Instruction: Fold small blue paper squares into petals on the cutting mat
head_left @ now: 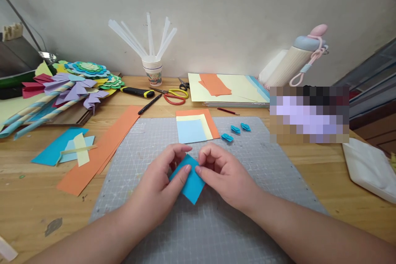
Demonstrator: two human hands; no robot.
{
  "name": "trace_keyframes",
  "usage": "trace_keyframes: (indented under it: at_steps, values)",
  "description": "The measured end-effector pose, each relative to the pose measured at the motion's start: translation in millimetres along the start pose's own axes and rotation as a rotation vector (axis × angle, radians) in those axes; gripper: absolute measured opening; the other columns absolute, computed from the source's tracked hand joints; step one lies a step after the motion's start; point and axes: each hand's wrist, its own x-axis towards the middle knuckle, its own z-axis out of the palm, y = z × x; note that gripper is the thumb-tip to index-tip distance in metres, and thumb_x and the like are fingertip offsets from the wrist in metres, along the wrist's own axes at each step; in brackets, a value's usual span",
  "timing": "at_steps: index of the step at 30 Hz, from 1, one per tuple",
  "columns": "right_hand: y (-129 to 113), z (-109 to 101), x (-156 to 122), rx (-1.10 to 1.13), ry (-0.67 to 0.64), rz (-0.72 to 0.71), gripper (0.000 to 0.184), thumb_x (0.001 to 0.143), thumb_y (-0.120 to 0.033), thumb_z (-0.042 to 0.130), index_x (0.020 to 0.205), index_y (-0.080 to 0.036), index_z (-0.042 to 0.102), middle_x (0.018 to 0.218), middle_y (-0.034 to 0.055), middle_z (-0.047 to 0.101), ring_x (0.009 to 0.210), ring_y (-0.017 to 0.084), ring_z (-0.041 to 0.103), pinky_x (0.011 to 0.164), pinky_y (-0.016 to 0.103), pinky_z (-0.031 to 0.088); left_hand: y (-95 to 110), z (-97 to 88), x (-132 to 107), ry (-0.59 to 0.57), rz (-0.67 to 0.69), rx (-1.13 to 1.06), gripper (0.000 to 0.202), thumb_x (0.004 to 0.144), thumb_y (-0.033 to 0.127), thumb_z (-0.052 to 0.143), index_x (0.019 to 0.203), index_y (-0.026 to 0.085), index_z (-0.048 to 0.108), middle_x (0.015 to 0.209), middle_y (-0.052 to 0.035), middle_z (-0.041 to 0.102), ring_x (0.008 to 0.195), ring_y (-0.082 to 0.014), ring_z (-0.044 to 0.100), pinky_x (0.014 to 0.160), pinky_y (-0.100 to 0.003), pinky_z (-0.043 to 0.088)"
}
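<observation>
Between my two hands is a square of blue paper (pixel 193 185), turned with one corner toward me. My left hand (pixel 168 173) pinches its left side, the thumb lying on top and the fingers behind. On the other side my right hand (pixel 224 173) grips the right edge between thumb and curled fingers. Beyond the hands lies a stack of paper squares in light blue (pixel 193 131), cream and orange. Three small folded blue paper pieces (pixel 235 129) rest to the right of that stack. All this is over a grey cutting mat (pixel 133 181).
Orange strips (pixel 119 136) and blue paper scraps (pixel 57 148) lie left. Behind are scissors (pixel 175 97), a utility knife (pixel 137 91), a black pen (pixel 150 104), a paper cup (pixel 152 72) of white strips and cream sheets (pixel 238 86). Paper flowers (pixel 71 84) sit back left; a bottle (pixel 289 64) leans right.
</observation>
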Motion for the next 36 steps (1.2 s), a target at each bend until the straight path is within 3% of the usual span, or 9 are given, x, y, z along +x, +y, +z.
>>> trace_keyframes:
  at_steps: [3, 5, 9, 14, 17, 19, 23, 25, 36]
  values:
    - [0.7, -2.5, 4.9, 0.004, 0.131, 0.067, 0.011, 0.077, -0.018, 0.06, 0.077, -0.021, 0.049, 0.062, -0.0075, 0.051, 0.049, 0.007, 0.048, 0.042, 0.017, 0.035, 4.4, -3.2, -0.3, 0.115, 0.163, 0.242, 0.025, 0.087, 0.024, 0.058, 0.111, 0.026, 0.052, 0.11, -0.0053, 0.054, 0.104, -0.0225, 0.05, 0.088, -0.038, 0.039]
    - [0.4, -3.4, 6.9, 0.011, 0.18, 0.123, 0.012, 0.075, -0.02, 0.06, 0.08, -0.021, 0.05, 0.056, -0.0087, 0.053, 0.04, 0.006, 0.045, 0.036, 0.016, 0.03, 7.4, -4.8, -0.6, 0.086, 0.252, 0.402, 0.023, 0.083, 0.023, 0.063, 0.105, 0.026, 0.055, 0.108, -0.0048, 0.057, 0.104, -0.0244, 0.049, 0.086, -0.039, 0.037]
    - [-0.6, -2.3, 6.5, 0.029, 0.174, 0.174, 0.015, 0.072, -0.022, 0.062, 0.08, -0.021, 0.049, 0.048, -0.0098, 0.055, 0.033, 0.006, 0.042, 0.034, 0.016, 0.031, 9.6, -5.3, -1.8, 0.023, 0.361, 0.674, 0.018, 0.085, 0.011, 0.057, 0.093, 0.026, 0.061, 0.1, -0.0025, 0.063, 0.094, -0.0229, 0.052, 0.076, -0.036, 0.031]
    - [0.4, -1.0, 6.3, 0.071, 0.13, 0.201, 0.013, 0.074, -0.022, 0.061, 0.08, -0.02, 0.049, 0.049, -0.0073, 0.059, 0.036, 0.008, 0.05, 0.039, 0.018, 0.039, 8.1, -6.1, -3.4, 0.053, 0.435, 0.813, 0.014, 0.083, 0.015, 0.061, 0.093, 0.025, 0.061, 0.101, -0.0041, 0.065, 0.096, -0.0248, 0.051, 0.077, -0.038, 0.028]
    - [1.0, -3.0, 6.6, 0.021, 0.096, 0.233, 0.011, 0.078, -0.023, 0.057, 0.083, -0.022, 0.048, 0.051, -0.008, 0.056, 0.039, 0.01, 0.051, 0.04, 0.02, 0.039, 7.3, -7.4, -2.5, 0.034, 0.431, 0.825, 0.012, 0.088, 0.014, 0.055, 0.085, 0.024, 0.061, 0.095, -0.0022, 0.067, 0.092, -0.0228, 0.052, 0.077, -0.038, 0.028]
    - [0.0, -5.3, 5.8, -0.152, 0.063, 0.192, 0.007, 0.081, -0.025, 0.056, 0.085, -0.022, 0.05, 0.058, -0.0069, 0.055, 0.043, 0.01, 0.05, 0.042, 0.022, 0.037, 6.6, -8.0, -1.3, 0.019, 0.407, 0.8, 0.016, 0.09, 0.016, 0.051, 0.08, 0.023, 0.061, 0.087, -0.0008, 0.068, 0.087, -0.0214, 0.054, 0.075, -0.037, 0.028]
    - [-5.0, -10.2, 1.9, -0.693, 0.014, -0.111, 0.008, 0.079, -0.023, 0.065, 0.085, -0.022, 0.06, 0.083, -0.0003, 0.058, 0.066, 0.013, 0.052, 0.057, 0.025, 0.038, 3.8, -7.3, 0.5, -0.004, 0.319, 0.742, 0.014, 0.088, 0.018, 0.054, 0.078, 0.024, 0.063, 0.079, 0.0003, 0.069, 0.082, -0.0213, 0.056, 0.072, -0.036, 0.03]
    - [-6.6, -12.0, 0.3, -0.843, -0.054, -0.189, 0.009, 0.079, -0.019, 0.065, 0.086, -0.022, 0.061, 0.091, 0.0007, 0.059, 0.072, 0.014, 0.053, 0.061, 0.026, 0.039, 2.5, -6.4, 0.4, -0.021, 0.278, 0.727, 0.011, 0.085, 0.018, 0.058, 0.077, 0.024, 0.063, 0.077, 0.001, 0.069, 0.081, -0.0213, 0.058, 0.071, -0.036, 0.03]
    - [-6.2, -13.5, -2.2, -1.084, -0.175, -0.229, 0.013, 0.083, -0.011, 0.056, 0.085, -0.02, 0.064, 0.093, 0.0009, 0.06, 0.078, 0.015, 0.058, 0.064, 0.027, 0.037, 5.7, -4.4, -4.4, -0.053, 0.225, 0.775, 0.014, 0.08, 0.014, 0.057, 0.07, 0.022, 0.062, 0.067, 0.0012, 0.067, 0.075, -0.0214, 0.057, 0.07, -0.036, 0.031]
